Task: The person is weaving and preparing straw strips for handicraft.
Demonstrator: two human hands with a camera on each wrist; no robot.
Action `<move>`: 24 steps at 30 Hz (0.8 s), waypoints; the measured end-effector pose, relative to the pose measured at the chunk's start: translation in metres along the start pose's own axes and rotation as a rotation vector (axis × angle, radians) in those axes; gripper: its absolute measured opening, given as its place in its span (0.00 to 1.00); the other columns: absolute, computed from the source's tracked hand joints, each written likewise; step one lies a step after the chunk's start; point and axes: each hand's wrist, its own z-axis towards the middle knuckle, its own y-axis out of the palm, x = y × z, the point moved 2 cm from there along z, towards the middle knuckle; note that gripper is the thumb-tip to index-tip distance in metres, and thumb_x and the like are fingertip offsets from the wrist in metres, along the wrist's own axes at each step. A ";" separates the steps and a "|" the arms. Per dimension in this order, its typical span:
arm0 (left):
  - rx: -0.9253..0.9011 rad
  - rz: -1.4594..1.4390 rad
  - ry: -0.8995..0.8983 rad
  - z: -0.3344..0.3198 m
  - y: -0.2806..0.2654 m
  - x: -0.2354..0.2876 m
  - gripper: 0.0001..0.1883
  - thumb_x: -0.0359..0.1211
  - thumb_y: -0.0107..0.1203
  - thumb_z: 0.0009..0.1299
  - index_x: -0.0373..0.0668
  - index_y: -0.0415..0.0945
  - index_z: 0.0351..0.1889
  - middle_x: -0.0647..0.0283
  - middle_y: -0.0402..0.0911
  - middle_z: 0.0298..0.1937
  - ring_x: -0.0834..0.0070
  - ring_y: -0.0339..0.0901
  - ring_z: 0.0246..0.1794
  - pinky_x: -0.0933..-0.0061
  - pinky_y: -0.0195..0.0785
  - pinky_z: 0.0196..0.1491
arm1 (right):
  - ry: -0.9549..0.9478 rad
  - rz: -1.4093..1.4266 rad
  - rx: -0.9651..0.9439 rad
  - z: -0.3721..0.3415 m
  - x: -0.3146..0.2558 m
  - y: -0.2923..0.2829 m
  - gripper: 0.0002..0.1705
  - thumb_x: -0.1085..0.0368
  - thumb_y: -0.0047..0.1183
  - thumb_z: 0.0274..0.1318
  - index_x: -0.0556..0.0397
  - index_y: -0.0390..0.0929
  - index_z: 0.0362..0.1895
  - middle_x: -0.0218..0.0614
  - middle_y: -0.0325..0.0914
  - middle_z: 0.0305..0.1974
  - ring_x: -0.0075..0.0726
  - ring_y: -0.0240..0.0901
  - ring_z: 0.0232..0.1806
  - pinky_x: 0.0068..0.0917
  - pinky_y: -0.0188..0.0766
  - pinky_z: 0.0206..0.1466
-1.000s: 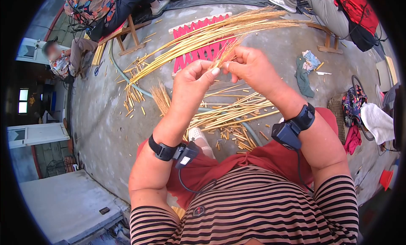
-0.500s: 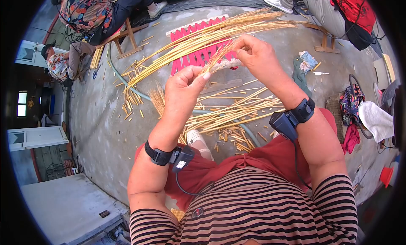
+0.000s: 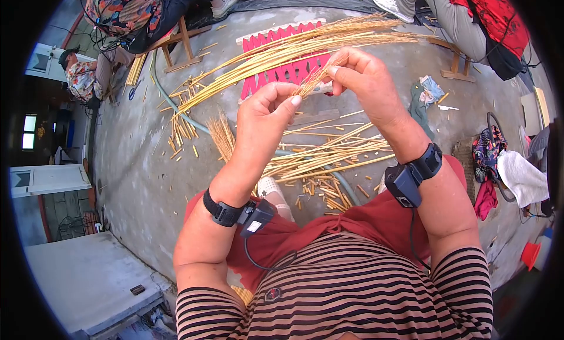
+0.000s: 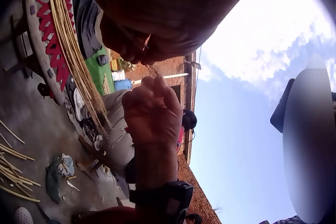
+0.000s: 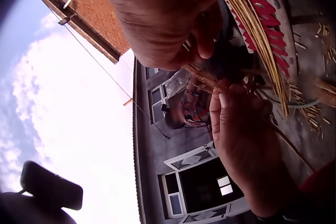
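Both hands are raised in front of the person's chest, with a tan, bristly seed head of a dry straw stalk (image 3: 312,81) stretched between them. The left hand (image 3: 261,118) pinches its lower end between thumb and fingers. At the upper end, the right hand (image 3: 369,84) holds the bristles with curled fingers. From the right wrist view, the bristly stalk (image 5: 203,75) spans the short gap between the hands, and a thin stem slants down behind the left hand (image 5: 244,134). A bundle of long yellow stalks (image 3: 258,67) with feathery ends lies beyond the hands, across a red-webbed rack (image 3: 285,36).
More loose stalks (image 3: 329,155) and short cut pieces (image 3: 329,193) litter the concrete floor near the feet. A greenish hose (image 3: 167,99) curves through them. Seated people surround the area, one in grey trousers (image 3: 446,23). Cloths (image 3: 430,90) lie to the right, beside a floral bag (image 3: 489,143).
The hands were close together one second ago, then drew apart along the seed head, the right hand going up and right. Since half a second ago they have come slightly nearer again.
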 end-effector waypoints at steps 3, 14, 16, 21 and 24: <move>0.011 -0.023 0.000 0.001 0.003 0.001 0.09 0.29 0.54 0.64 0.37 0.75 0.41 0.70 0.75 0.28 0.88 0.66 0.23 0.86 0.60 0.28 | -0.001 -0.014 -0.002 -0.001 -0.001 0.000 0.05 0.68 0.50 0.53 0.56 0.75 0.30 0.26 0.72 0.25 0.16 0.65 0.23 0.15 0.61 0.26; 0.023 -0.055 0.031 0.003 0.005 0.003 0.05 0.29 0.53 0.64 0.38 0.75 0.36 0.71 0.74 0.26 0.88 0.65 0.22 0.86 0.57 0.25 | 0.050 -0.063 -0.028 -0.005 -0.005 0.005 0.05 0.69 0.47 0.55 0.57 0.74 0.31 0.30 0.74 0.27 0.17 0.65 0.24 0.16 0.64 0.30; 0.020 -0.111 0.032 0.003 0.005 0.003 0.04 0.29 0.53 0.65 0.39 0.75 0.35 0.71 0.74 0.26 0.88 0.65 0.22 0.86 0.57 0.25 | 0.039 -0.040 -0.022 -0.005 -0.003 0.005 0.06 0.68 0.49 0.53 0.58 0.75 0.31 0.30 0.75 0.27 0.18 0.66 0.22 0.16 0.65 0.28; -0.034 -0.095 0.023 0.003 0.004 0.002 0.09 0.31 0.52 0.66 0.39 0.73 0.42 0.68 0.76 0.29 0.86 0.68 0.23 0.86 0.60 0.26 | 0.065 -0.009 -0.029 -0.006 -0.001 0.004 0.06 0.67 0.48 0.55 0.57 0.74 0.31 0.32 0.76 0.28 0.19 0.69 0.23 0.17 0.68 0.28; -0.091 -0.016 -0.015 0.001 0.002 0.002 0.16 0.34 0.53 0.66 0.38 0.69 0.50 0.66 0.77 0.31 0.85 0.69 0.24 0.86 0.62 0.28 | 0.086 0.061 0.031 -0.006 -0.003 0.004 0.06 0.66 0.47 0.57 0.55 0.72 0.32 0.35 0.77 0.29 0.22 0.74 0.25 0.18 0.70 0.27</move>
